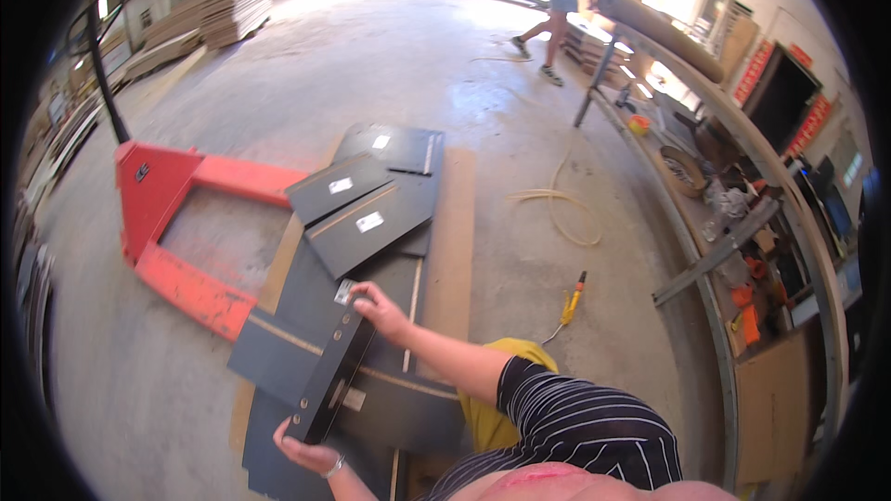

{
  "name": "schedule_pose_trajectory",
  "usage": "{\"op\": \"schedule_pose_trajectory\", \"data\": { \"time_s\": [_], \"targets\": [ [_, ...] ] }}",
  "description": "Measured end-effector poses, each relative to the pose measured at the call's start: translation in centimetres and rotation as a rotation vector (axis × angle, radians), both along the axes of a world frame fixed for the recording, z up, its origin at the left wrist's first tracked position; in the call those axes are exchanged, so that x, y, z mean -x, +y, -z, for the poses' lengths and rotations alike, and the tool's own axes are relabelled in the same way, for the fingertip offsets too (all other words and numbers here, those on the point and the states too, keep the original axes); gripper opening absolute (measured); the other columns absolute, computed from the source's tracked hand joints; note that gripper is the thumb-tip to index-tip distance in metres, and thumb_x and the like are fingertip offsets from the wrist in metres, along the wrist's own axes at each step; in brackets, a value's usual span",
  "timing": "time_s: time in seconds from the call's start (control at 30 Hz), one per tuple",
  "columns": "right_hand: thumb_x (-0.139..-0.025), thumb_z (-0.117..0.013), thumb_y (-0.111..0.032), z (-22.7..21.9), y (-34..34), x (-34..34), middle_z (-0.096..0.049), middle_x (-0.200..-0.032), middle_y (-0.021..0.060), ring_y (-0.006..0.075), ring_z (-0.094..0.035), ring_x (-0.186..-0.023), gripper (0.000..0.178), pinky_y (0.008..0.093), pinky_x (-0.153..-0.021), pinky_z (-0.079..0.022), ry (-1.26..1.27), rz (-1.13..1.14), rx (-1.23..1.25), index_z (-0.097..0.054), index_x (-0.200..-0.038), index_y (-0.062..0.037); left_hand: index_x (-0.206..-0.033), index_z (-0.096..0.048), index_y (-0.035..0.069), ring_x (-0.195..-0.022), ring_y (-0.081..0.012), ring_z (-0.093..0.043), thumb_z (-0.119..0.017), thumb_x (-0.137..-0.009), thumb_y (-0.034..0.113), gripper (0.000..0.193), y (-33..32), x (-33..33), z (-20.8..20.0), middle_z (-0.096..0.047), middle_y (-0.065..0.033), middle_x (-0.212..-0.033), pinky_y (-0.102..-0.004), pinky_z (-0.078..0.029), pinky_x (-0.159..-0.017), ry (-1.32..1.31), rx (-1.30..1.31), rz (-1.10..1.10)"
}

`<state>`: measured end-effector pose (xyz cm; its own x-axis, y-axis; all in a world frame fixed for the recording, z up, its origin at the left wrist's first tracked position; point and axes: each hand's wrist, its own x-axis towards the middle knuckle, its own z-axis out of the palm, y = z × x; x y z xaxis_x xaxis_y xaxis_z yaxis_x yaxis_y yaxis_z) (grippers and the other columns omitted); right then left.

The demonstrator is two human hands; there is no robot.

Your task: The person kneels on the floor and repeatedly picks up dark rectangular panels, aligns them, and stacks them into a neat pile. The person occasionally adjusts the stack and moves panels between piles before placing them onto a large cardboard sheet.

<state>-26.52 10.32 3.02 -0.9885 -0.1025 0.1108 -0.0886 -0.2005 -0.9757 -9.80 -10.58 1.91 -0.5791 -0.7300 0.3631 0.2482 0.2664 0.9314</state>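
A dark grey panel (pixel 327 373) stands tilted on edge between my hands, with several round holes along its narrow upper edge. My right hand (pixel 382 314) grips its far end, fingers bent over the corner. At the near end my left hand (pixel 311 453) holds the other corner, its thumb raised beside the edge. Underneath lie more dark panels (pixel 390 413), some with pale strips. Further off, several labelled panels (pixel 376 223) overlap in a loose pile on brown cardboard (pixel 457 223). The held panel's underside is partly hidden.
A red pallet jack (pixel 158 195) stands left of the panels. On the floor to the right lie a yellow air blow gun (pixel 571 304) and a pale hose (pixel 555 193). A cluttered metal-framed bench (pixel 691 250) runs along the right. Another person (pixel 561 0) walks near its far end.
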Motion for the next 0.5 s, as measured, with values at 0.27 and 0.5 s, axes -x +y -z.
{"op": "schedule_pose_trajectory", "data": {
  "time_s": [0.27,0.5],
  "targets": [
    [-0.086,-0.058,-0.027,-8.5,2.5,-7.7,-0.049,-0.094,-0.0012,0.0075,-0.044,-0.080,0.033,0.0228,-0.072,-0.040,-0.251,0.143,-0.095,-0.047,-0.115,-0.0146,-0.075,-0.049,-0.001,-0.073,-0.0214,-0.046,-0.031,-0.087,0.030,0.037,-1.2,-1.3,-10.6,-0.049,-0.0091,-0.077,-0.0340,-0.040,-0.068,-0.280,0.053,0.029],
    [-0.083,-0.058,-0.049,-19.0,4.0,-20.0,-0.054,-0.108,0.0135,0.0204,-0.049,-0.102,0.056,0.0316,-0.089,-0.039,-0.817,0.095,-0.212,-0.045,-0.120,-0.0086,-0.082,-0.049,-0.008,-0.075,-0.0225,-0.049,-0.036,-0.088,0.030,0.040,-4.0,-5.1,-19.9,-0.056,-0.0117,-0.081,-0.0350,-0.042,-0.073,-0.758,-0.148,0.125]
  ]
}}
